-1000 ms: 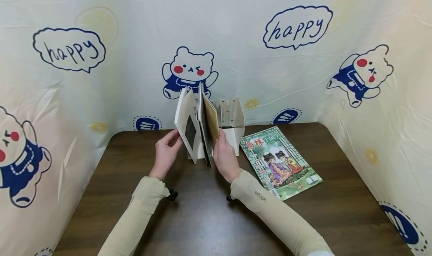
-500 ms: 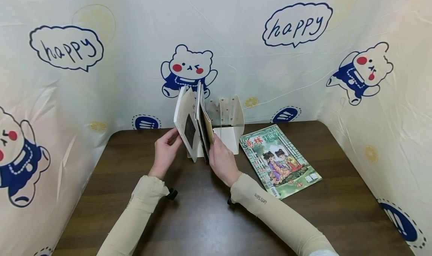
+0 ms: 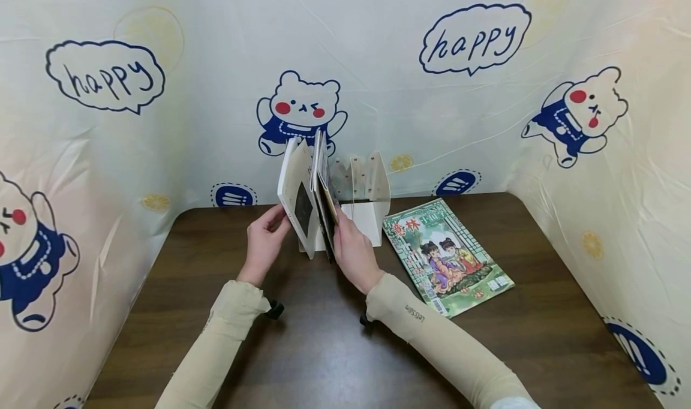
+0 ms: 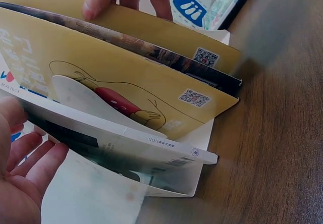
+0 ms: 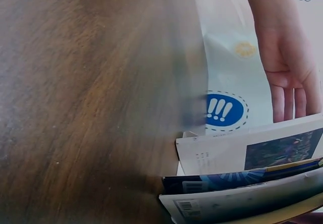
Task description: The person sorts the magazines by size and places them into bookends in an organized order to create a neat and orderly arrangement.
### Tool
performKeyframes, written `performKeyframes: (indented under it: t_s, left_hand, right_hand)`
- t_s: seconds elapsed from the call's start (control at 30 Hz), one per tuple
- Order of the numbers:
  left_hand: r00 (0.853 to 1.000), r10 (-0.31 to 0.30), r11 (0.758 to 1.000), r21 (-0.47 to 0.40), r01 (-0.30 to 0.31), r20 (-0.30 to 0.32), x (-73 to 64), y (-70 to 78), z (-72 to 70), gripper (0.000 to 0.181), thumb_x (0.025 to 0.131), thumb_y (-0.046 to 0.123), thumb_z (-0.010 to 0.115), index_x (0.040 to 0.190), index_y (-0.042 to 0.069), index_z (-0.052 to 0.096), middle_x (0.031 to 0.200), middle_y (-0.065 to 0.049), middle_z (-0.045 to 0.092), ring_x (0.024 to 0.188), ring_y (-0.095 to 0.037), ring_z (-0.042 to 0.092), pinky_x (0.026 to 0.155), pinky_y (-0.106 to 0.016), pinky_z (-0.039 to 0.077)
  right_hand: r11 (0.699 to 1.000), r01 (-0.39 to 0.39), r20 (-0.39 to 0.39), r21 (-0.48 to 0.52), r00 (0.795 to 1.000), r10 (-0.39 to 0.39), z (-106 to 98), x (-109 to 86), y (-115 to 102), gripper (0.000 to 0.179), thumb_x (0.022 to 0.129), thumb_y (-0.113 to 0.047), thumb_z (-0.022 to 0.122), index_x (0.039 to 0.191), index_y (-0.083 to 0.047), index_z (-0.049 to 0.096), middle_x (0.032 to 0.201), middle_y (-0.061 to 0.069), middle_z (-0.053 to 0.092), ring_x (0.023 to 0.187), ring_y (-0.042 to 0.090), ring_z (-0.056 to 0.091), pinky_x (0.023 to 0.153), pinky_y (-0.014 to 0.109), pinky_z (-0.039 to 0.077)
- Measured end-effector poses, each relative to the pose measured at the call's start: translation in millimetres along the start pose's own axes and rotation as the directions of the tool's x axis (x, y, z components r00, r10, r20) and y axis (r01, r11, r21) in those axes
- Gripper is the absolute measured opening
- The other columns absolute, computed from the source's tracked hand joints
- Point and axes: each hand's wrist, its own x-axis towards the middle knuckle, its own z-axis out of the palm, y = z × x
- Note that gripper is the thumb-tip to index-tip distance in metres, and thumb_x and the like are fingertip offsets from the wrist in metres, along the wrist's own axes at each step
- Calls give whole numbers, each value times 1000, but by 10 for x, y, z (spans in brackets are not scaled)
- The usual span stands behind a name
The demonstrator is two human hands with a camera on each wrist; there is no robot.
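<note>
My left hand [image 3: 263, 241] holds a white book [image 4: 121, 131] at its spine edge. In the left wrist view its thumb lies at the spine and its fingers touch the outer cover. The book stands on edge in a white book rack [image 3: 363, 222]. Beside it stand a yellow booklet with a cartoon figure [image 4: 166, 85] and a thin dark magazine [image 4: 169, 58]. My right hand [image 3: 356, 250] pinches the outermost yellow booklet [image 4: 176, 36], thumb on its near face and other fingers behind. In the right wrist view my left hand's fingertips disappear behind the white book.
A green illustrated magazine [image 3: 448, 259] lies flat on the brown wooden table [image 3: 340, 349], right of the rack. Rack dividers [image 3: 372, 175] rise right of my right hand. A patterned cloth [image 3: 216, 97] hangs behind and along both sides.
My right hand has moved slightly left with the outer yellow booklet, bringing it closer to the others and uncovering more of the rack. My left hand stays at the white book.
</note>
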Motion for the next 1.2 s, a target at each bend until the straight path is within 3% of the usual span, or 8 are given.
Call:
performKeyframes:
  t_s: [0.13,0.3,0.53,0.63,0.8,1.0,1.2]
  left_hand:
    - [1000,-4,1000,-3,4,4,3,0,-2,32,99,2,68,130,-6,69,123,-27,71,113,-39,68,87,-13,54]
    - [1000,-17,1000,8,17,2,-3,7,-2,33,99,2,68,131,-6,68,124,-26,71,113,-38,68,91,-20,56]
    - [1000,-20,1000,3,20,-8,-2,-4,3,33,98,1,69,130,-6,69,122,-27,71,103,-8,69,88,-18,56]
    - [1000,-17,1000,3,17,-10,-1,-11,5,32,98,-1,69,129,-7,69,122,-27,71,102,-3,68,87,-16,56]
    - [1000,2,1000,10,-2,-21,-8,16,8,32,98,-2,68,128,-9,69,121,-29,71,101,-8,68,85,-13,55]
    - [999,21,1000,22,-21,-26,-18,67,14,31,97,-3,68,127,-10,69,119,-29,71,100,-10,69,85,-13,55]
    - [1000,18,1000,24,-18,-24,-19,88,20,31,97,-4,67,127,-10,69,120,-29,71,106,-30,71,85,-12,54]
  right_hand:
    - [999,-27,32,20,999,26,-1,32,-1,45,110,-10,47,153,0,42,134,22,65,111,37,70,82,52,61]
    - [999,-46,67,28,997,44,-14,39,-10,46,111,-13,46,155,-2,40,137,22,64,111,38,69,83,53,60]
    - [999,-28,78,46,997,25,-52,-6,-14,50,111,-15,47,157,0,37,139,23,63,108,39,70,84,53,60]
    - [999,-1,65,45,998,-2,-58,-17,-9,51,110,-15,48,157,1,38,143,22,61,115,37,68,87,51,60]
    - [998,38,50,40,998,-40,-65,-10,-19,50,111,-16,47,158,0,39,145,20,60,123,33,65,92,48,59]
    - [998,45,53,37,997,-47,-65,-9,-21,50,110,-15,49,156,0,42,140,19,63,114,35,69,86,49,60]
    - [999,33,56,33,998,-35,-88,-22,8,47,108,-17,52,152,-1,48,138,19,65,114,35,69,86,50,60]
